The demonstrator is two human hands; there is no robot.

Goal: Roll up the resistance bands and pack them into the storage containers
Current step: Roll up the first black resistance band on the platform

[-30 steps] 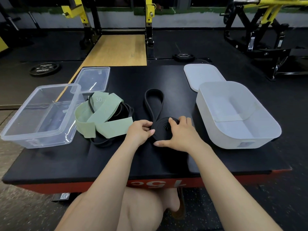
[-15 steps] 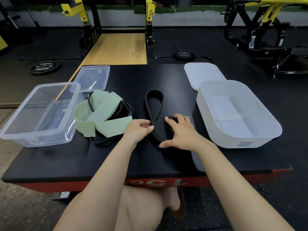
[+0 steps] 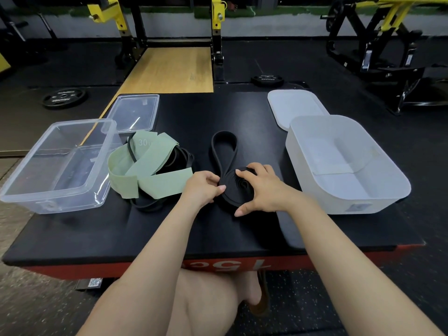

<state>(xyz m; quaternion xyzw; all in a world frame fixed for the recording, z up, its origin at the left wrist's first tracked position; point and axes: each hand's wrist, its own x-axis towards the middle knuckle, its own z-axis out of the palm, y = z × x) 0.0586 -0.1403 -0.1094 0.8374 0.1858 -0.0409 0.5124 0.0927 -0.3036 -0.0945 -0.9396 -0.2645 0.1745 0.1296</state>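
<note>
Black band (image 3: 224, 151) loop shorter vs earlier, coil betw. both hands' grip: left hand (image 3: 202, 187) pinching, right hand (image 3: 263, 190) clamped.

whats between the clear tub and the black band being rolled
In the head view, a loose pile of green bands over black ones sits between the clear tub and the black band.

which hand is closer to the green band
Left. The left hand sits right beside the green band, near its end. The right hand is farther away, on the coiled black band.
</note>
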